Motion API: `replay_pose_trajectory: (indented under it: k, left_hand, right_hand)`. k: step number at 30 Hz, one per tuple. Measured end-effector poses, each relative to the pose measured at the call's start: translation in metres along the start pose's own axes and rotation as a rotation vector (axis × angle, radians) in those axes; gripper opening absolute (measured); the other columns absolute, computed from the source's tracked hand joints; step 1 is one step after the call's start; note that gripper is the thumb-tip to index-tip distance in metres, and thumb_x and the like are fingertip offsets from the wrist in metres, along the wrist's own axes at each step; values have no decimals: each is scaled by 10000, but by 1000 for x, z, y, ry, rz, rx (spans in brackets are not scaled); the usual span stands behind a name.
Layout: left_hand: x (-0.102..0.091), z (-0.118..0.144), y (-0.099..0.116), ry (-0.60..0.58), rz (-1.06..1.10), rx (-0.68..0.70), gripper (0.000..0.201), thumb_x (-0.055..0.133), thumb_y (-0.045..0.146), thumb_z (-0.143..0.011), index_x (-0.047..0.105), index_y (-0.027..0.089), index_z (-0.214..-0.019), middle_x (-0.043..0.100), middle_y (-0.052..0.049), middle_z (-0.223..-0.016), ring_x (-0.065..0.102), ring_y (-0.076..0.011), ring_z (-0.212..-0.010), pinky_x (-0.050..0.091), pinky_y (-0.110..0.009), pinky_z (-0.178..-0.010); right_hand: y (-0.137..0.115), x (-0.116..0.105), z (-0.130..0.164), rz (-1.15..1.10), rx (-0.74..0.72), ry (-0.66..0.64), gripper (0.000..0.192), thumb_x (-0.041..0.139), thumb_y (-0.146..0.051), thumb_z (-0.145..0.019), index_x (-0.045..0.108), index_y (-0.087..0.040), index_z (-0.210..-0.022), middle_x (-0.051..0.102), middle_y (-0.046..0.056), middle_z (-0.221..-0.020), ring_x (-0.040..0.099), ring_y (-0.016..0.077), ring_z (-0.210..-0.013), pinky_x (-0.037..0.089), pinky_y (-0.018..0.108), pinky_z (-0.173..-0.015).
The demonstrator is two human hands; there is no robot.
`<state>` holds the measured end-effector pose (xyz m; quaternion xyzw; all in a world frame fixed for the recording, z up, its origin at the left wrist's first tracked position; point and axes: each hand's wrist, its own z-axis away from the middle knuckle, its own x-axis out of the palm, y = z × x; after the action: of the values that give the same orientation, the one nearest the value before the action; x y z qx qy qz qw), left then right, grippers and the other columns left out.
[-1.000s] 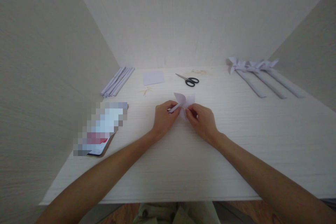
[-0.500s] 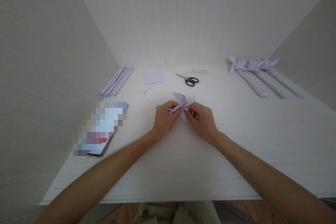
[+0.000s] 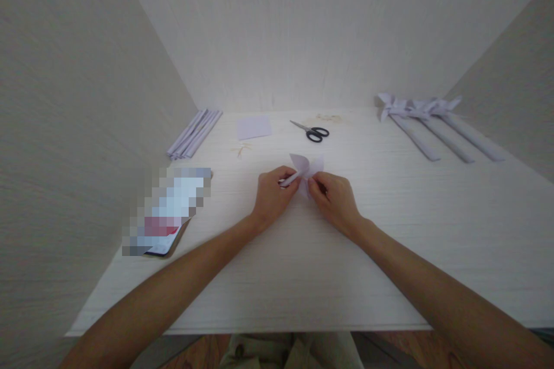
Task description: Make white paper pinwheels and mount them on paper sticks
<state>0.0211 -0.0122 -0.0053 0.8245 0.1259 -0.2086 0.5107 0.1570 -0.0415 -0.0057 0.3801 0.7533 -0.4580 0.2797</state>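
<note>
Paper pinwheel (image 3: 305, 168) over middle of table (image 3: 298, 277). Left hand (image 3: 273, 191) fingers closed on paper roll (image 3: 289, 179) beside it; right hand (image 3: 336, 196) fingertips pinching pinwheel near centre. Scissors (image 3: 312, 131) lie beyond, phone (image 3: 179, 204) off left.

The head view looks forward and down onto the table (image 3: 277, 282).

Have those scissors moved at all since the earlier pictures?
No. Judged against the back wall, the scissors lie in the same place, their tips still pointing left.
</note>
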Motion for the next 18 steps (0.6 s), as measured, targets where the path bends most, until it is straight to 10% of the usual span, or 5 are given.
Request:
replay_pose_trajectory:
  k: [18]
  left_hand:
    - [0, 1, 1, -10, -1, 11, 93, 544, 219, -679, 608, 152, -666, 612, 27, -600, 525, -79, -544, 394, -172, -533]
  right_hand:
    - [0, 1, -3, 14, 9, -86, 302, 353, -231, -800, 419, -168, -512, 465, -5, -484, 380, 96, -445, 235, 231, -466]
